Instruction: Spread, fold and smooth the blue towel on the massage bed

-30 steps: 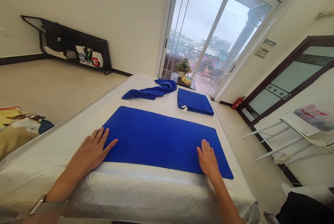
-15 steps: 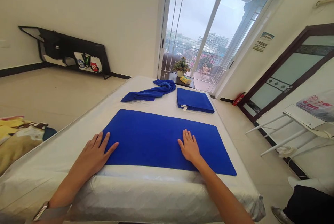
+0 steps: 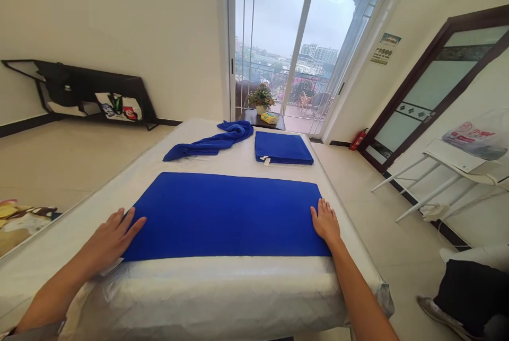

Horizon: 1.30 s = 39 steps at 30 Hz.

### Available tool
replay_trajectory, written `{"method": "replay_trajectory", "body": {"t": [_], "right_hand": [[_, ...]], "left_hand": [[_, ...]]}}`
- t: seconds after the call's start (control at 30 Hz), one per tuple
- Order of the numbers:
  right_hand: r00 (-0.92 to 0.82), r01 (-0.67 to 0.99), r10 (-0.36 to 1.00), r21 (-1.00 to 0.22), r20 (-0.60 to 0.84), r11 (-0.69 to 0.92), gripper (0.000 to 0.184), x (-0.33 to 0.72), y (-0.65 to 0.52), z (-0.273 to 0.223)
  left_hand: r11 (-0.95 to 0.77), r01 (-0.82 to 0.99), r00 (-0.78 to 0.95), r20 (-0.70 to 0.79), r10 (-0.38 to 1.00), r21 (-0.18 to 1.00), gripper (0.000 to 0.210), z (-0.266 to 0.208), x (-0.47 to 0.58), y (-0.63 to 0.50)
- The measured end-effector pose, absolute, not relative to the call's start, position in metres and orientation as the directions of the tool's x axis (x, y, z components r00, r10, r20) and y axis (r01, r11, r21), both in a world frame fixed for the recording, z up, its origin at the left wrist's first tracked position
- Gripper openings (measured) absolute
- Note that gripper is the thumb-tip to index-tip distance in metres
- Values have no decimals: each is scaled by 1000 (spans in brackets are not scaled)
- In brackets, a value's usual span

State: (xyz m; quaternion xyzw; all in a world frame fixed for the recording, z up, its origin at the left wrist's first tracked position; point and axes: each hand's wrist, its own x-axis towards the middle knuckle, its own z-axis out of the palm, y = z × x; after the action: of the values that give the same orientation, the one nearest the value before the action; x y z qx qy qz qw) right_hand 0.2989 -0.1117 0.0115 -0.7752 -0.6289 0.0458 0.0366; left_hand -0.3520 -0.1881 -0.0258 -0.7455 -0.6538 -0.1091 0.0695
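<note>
A blue towel (image 3: 226, 216) lies flat, as a wide rectangle, on the bed-like surface (image 3: 214, 288) covered in pale sheeting. My left hand (image 3: 113, 235) rests on the towel's left edge with its fingers spread; a small white tag shows beneath that wrist. On the right edge lies my right hand (image 3: 326, 219), palm down and fingers stretched out. Farther back sits a neat stack of folded blue towels (image 3: 283, 147) with white tags at its front. A crumpled blue towel (image 3: 210, 141) is stretched out to the left of that stack.
Beyond the far end stands a small dark table (image 3: 260, 119) with a potted plant (image 3: 261, 98) and a yellow tissue pack (image 3: 269, 117). A white stool-like table (image 3: 457, 156) with a plastic bag is at right. A person's dark-clothed leg (image 3: 469, 296) shows at lower right.
My right hand has slid from the towel's middle to its right edge. My left hand is still at the left edge. The view has shifted a little to the right.
</note>
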Motion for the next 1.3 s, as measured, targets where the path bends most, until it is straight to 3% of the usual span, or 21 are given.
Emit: {"method": "replay_trajectory", "body": {"t": [0.13,0.3,0.43,0.6,0.87,0.97,1.2,1.3], "right_hand": [[201,969,979,-143,-15,-201,72,298,-112,11],[207,965,978,-158,-33,-209,71,300,-112,12],[206,965,978,-156,-38,-210,71,300,-112,12],[203,968,979,-147,-23,-204,71,301,-112,11],[212,972,977,-96,-31,-214,70,302,-110,9],[215,973,976,-72,-33,-217,70,303,-110,9],[278,960,955,71,-103,-272,66,288,-104,32],[187,979,980,95,-68,-181,64,245,-94,47]], "left_hand": [[-75,981,48,155,987,177,82,13,-272,-150],[-432,883,434,27,900,185,77,41,-118,-100],[-458,872,452,76,889,172,79,25,-71,-72],[-309,935,310,23,951,172,82,7,-112,-52],[-5,997,7,-16,1000,83,78,8,-264,-29],[45,997,-47,24,999,56,72,5,-297,-26],[91,989,-97,44,994,119,74,6,-293,-28],[89,988,-94,36,995,129,74,7,-291,-28]]}}
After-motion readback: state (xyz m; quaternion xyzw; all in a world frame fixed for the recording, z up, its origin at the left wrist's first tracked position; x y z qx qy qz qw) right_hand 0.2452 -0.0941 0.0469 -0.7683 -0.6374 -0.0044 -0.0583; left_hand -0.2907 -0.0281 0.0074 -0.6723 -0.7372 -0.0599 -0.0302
